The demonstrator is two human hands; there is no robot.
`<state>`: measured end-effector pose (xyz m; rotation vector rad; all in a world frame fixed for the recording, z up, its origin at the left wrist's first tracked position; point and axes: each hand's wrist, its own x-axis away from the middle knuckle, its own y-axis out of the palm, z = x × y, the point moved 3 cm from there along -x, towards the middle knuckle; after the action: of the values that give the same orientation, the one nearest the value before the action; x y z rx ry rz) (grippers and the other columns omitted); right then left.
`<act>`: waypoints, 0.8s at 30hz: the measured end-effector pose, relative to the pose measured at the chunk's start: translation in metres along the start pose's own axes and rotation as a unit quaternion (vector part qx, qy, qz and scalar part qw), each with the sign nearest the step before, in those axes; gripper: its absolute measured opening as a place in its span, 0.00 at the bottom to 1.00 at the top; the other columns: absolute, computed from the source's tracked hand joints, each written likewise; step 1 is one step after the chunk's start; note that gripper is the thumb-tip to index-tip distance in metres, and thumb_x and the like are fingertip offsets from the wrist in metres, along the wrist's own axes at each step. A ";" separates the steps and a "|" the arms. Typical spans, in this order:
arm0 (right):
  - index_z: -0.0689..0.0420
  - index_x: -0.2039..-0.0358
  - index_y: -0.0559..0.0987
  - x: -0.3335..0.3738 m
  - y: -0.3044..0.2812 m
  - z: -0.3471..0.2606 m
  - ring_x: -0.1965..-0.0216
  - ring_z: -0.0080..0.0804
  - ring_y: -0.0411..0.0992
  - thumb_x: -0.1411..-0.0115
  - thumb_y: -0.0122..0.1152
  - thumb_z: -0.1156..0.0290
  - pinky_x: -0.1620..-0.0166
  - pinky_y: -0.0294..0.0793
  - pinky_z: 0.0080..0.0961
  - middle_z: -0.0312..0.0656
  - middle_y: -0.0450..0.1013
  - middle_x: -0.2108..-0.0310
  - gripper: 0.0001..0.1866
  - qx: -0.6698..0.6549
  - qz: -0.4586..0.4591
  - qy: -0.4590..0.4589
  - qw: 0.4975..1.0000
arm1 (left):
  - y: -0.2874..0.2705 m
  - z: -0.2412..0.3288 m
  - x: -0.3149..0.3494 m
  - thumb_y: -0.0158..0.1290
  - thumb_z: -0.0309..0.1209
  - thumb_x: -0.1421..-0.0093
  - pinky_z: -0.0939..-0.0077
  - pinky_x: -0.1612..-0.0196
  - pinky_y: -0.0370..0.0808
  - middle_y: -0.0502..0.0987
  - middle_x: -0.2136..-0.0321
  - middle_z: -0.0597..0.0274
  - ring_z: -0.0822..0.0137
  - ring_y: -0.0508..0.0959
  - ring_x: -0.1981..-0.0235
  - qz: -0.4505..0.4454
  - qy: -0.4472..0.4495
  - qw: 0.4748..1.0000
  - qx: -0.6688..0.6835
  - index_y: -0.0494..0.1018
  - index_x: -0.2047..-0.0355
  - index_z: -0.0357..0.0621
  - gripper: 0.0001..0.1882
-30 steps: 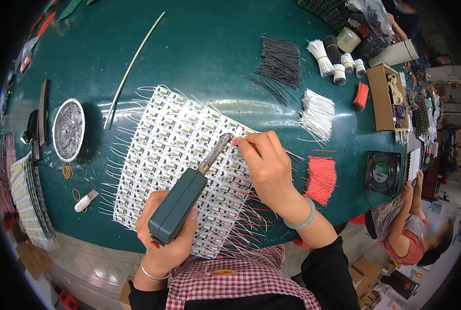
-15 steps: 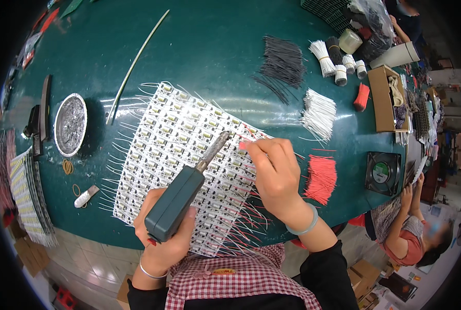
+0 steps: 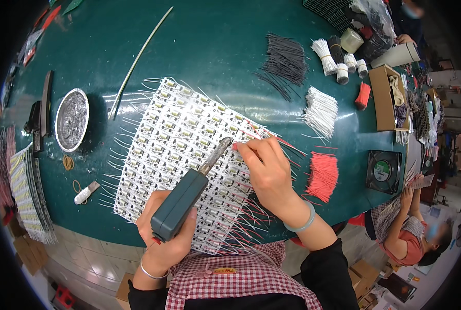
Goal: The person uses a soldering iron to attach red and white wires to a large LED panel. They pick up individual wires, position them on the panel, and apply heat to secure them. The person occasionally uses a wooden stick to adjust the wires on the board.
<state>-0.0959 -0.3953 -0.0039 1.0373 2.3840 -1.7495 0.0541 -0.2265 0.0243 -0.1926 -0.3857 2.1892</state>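
My left hand (image 3: 164,243) is wrapped round the handle of a dark green soldering gun (image 3: 179,202). Its metal tip points up and right, over a large sheet of small white circuit boards (image 3: 155,155) with rows of components. White wires fringe the sheet's left edge; red and white ones stick out along its right side. Close to the gun's tip, my right hand (image 3: 273,178) is closed, thumb and forefinger pinching a red wire (image 3: 235,146) against the boards. Those fingertips partly hide it. More red wires lie just beyond this hand.
Piles of red wires (image 3: 322,176), white wires (image 3: 321,112) and black wires (image 3: 284,59) lie at the right. A round foil-like bowl (image 3: 59,121) stands left, near rubber bands (image 3: 68,163). A black fan (image 3: 384,172) and a cardboard box (image 3: 380,98) are far right. Other people sit beyond.
The soldering gun has shifted slightly right and its tip has dipped a little. My right hand has moved slightly left, its fingertips nearer the tip.
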 end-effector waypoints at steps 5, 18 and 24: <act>0.67 0.56 0.79 0.000 0.000 -0.001 0.62 0.40 0.70 0.52 0.60 0.81 0.63 0.74 0.31 0.45 0.72 0.62 0.19 0.007 -0.005 0.001 1.000 | 0.000 0.002 0.000 0.63 0.18 0.51 0.72 0.67 0.75 0.79 0.69 0.52 0.63 0.79 0.71 -0.010 -0.018 1.000 -0.006 0.79 0.67 0.32 0.10; 0.68 0.57 0.79 -0.001 0.002 -0.003 0.63 0.40 0.70 0.53 0.61 0.81 0.64 0.74 0.30 0.44 0.71 0.63 0.19 0.026 -0.002 -0.004 1.000 | 0.002 -0.001 0.001 0.64 0.18 0.51 0.73 0.69 0.74 0.78 0.71 0.53 0.63 0.78 0.73 -0.031 -0.011 0.999 -0.040 0.79 0.69 0.33 0.08; 0.68 0.58 0.79 -0.001 0.001 -0.005 0.63 0.39 0.70 0.53 0.62 0.81 0.64 0.74 0.30 0.44 0.71 0.64 0.18 0.029 0.002 -0.001 1.000 | -0.002 0.006 0.001 0.63 0.18 0.51 0.71 0.68 0.75 0.79 0.70 0.52 0.59 0.79 0.72 -0.013 0.024 0.998 -0.054 0.79 0.67 0.31 0.09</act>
<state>-0.0924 -0.3919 -0.0029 1.0444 2.3417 -1.8275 0.0534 -0.2257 0.0307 -0.2979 -0.4777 2.1355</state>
